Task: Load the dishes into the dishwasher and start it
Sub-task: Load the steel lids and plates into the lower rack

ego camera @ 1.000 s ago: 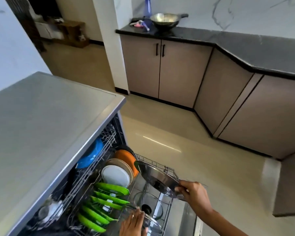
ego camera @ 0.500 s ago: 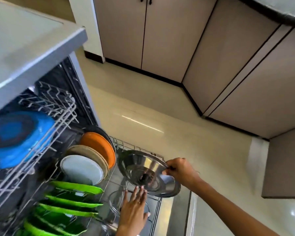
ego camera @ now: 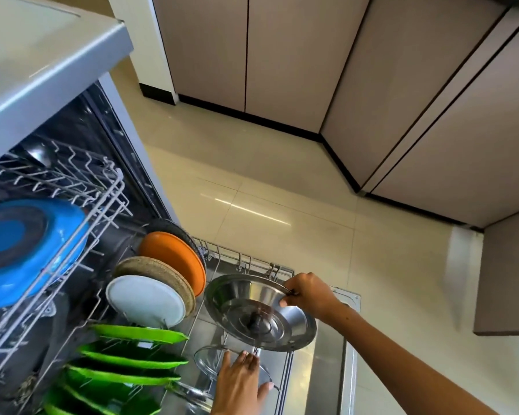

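My right hand point(ego camera: 307, 296) pinches the rim of a steel pot lid point(ego camera: 259, 314), which tilts over the pulled-out lower rack point(ego camera: 246, 262) of the open dishwasher. Its black knob faces me. My left hand point(ego camera: 240, 381) lies with straight fingers on a glass lid point(ego camera: 207, 362) standing in the rack just below the steel lid. To the left, an orange plate point(ego camera: 174, 257), a tan plate point(ego camera: 159, 272), a white plate point(ego camera: 146, 299) and several green plates point(ego camera: 135, 356) stand in the rack. A blue dish point(ego camera: 27, 250) sits in the upper rack point(ego camera: 96, 211).
The open dishwasher door point(ego camera: 330, 369) lies flat under the rack at the lower right. Beige floor tiles point(ego camera: 282, 181) stretch beyond it to the brown base cabinets point(ego camera: 282, 55). The grey dishwasher top point(ego camera: 36, 55) fills the upper left.
The view dropped from the counter to the rack. My right hand turned the steel lid to show its knob and brought it lower; my left hand stayed on the glass lid.
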Demonstrator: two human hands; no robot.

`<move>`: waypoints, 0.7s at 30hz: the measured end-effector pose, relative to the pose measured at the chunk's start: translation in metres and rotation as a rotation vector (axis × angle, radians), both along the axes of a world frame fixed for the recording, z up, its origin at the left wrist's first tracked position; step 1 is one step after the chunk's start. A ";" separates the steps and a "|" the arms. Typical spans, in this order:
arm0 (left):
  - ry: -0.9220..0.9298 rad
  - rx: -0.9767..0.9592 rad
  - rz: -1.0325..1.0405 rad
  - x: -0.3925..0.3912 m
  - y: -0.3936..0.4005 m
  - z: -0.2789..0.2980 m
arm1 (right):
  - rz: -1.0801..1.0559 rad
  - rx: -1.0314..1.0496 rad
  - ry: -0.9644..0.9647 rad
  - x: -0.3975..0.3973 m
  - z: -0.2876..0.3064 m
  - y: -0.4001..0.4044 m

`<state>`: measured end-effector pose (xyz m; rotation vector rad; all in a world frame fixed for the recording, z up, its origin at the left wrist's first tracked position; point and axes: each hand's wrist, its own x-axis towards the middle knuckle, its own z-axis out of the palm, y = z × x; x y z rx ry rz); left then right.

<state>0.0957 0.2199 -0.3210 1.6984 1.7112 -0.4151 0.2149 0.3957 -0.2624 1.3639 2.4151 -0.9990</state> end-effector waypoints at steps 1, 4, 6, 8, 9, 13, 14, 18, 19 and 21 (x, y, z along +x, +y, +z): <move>-0.005 0.002 0.015 -0.001 0.000 0.001 | -0.003 0.001 -0.010 -0.002 -0.002 -0.002; -0.016 0.003 0.056 0.000 -0.001 0.007 | 0.012 0.020 -0.079 -0.010 -0.009 -0.014; -0.017 0.001 0.073 0.002 -0.001 0.010 | 0.037 0.035 -0.129 -0.016 -0.020 -0.028; -0.015 -0.007 0.086 0.003 0.000 0.014 | 0.043 0.084 -0.180 -0.021 -0.027 -0.038; -0.014 -0.022 0.082 0.003 -0.001 0.014 | 0.037 0.102 -0.203 -0.022 -0.030 -0.040; 0.007 -0.026 0.041 0.003 -0.006 0.013 | 0.095 0.066 -0.377 -0.015 -0.033 -0.040; 0.018 -0.024 0.032 0.004 -0.006 0.011 | 0.096 0.044 -0.403 -0.012 -0.035 -0.042; 0.070 0.037 -0.032 0.004 -0.006 0.015 | -0.142 -0.024 -0.284 -0.005 -0.040 -0.067; 0.063 0.051 -0.054 0.007 -0.012 0.013 | -0.226 -0.004 -0.221 -0.004 -0.035 -0.077; 0.067 0.142 -0.134 0.010 -0.022 0.005 | -0.368 0.040 -0.075 -0.003 -0.027 -0.096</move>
